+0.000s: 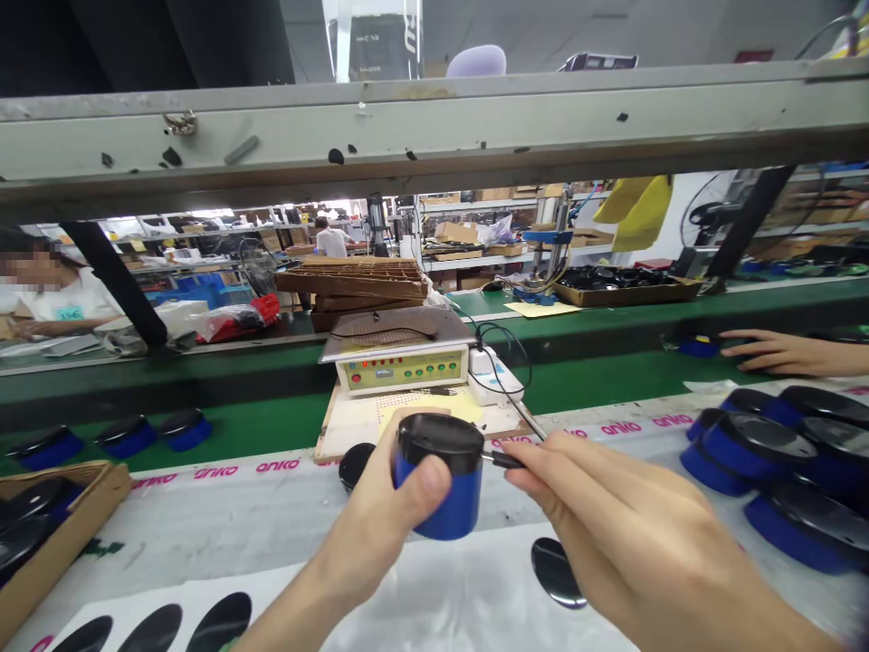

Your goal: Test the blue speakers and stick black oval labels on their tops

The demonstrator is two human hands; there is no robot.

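My left hand point(390, 507) is wrapped round a round blue housing with a black top point(441, 498), held tilted above the table. The thumb presses on its near side. In my right hand point(631, 516) a thin pen-like tool with a black grip point(503, 460) is pinched between thumb and fingers. Its metal tip meets the right side of the housing's black rim. Beneath the right hand lies a glossy black disc point(557, 570) on white sheeting. A small round black piece point(354, 466) sits just behind my left hand.
An electronic control box point(404, 369) with buttons and cables stands on a board ahead. Several blue-and-black housings point(753, 444) crowd the right. Others rest on the green belt point(272, 407) and in a cardboard box point(101, 507) at left. A co-worker's hand point(780, 351) reaches toward the belt.
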